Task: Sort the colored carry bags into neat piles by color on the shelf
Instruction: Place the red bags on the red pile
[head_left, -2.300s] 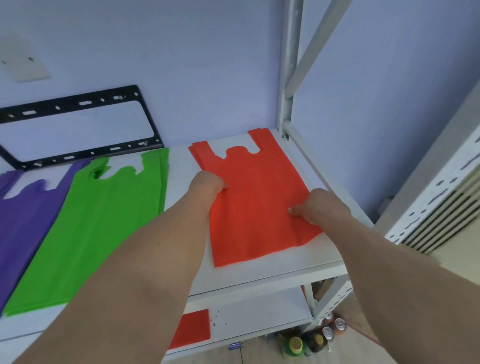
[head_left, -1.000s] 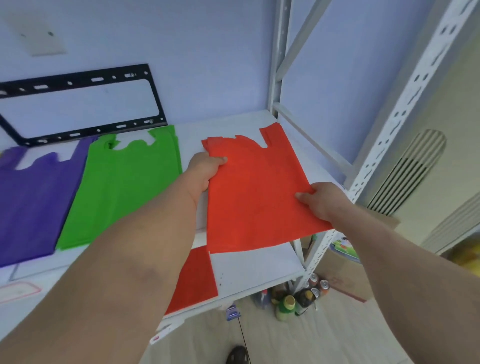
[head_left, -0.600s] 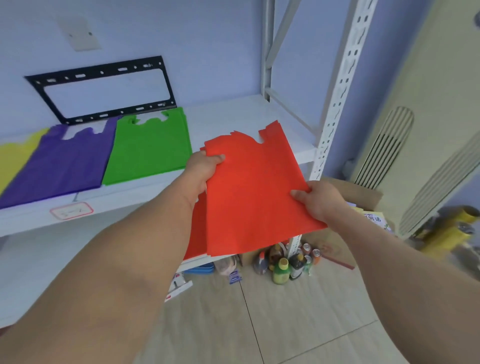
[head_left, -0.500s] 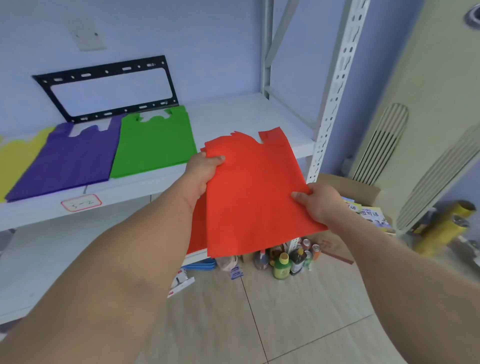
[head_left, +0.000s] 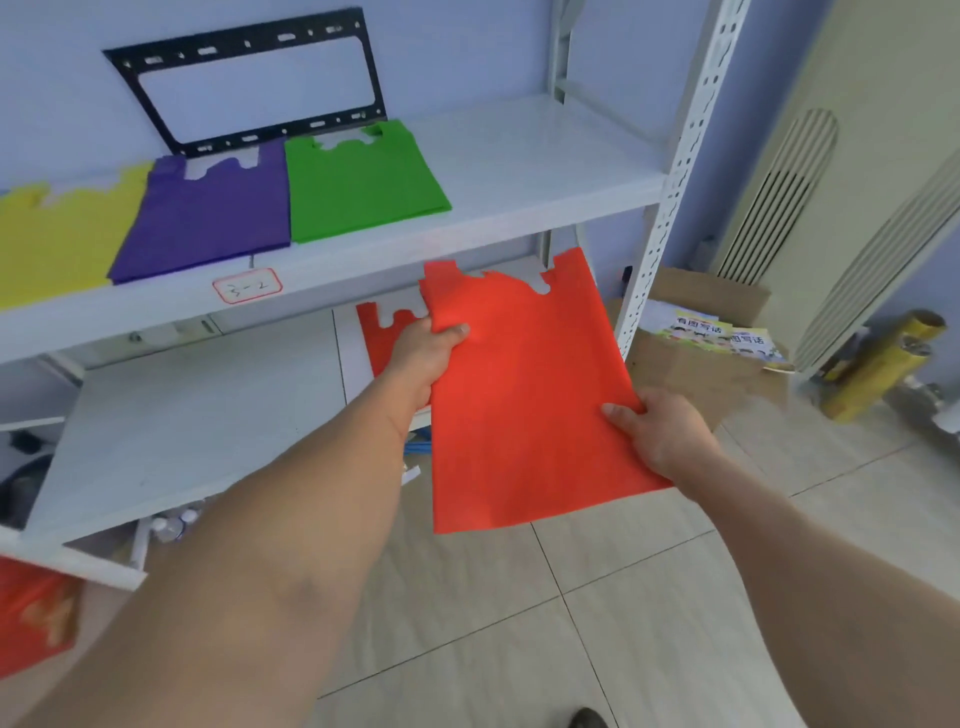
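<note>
Red carry bag (head_left: 524, 395) lowered from upper shelf (head_left: 545, 171) level, now held off the shelving above the floor, left hand (head_left: 423, 353) pinching its left edge, right hand (head_left: 660, 436) gripping its right edge, green bag pile (head_left: 358, 182), purple bag pile (head_left: 208, 213), yellow bag pile (head_left: 57, 234) left on upper shelf, another red bag (head_left: 382, 338) on lower shelf (head_left: 182, 405).

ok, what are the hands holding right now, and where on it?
A red carry bag, held flat in the air by both hands. The left hand pinches its left edge near the handles; the right hand grips its right edge lower down.
</note>
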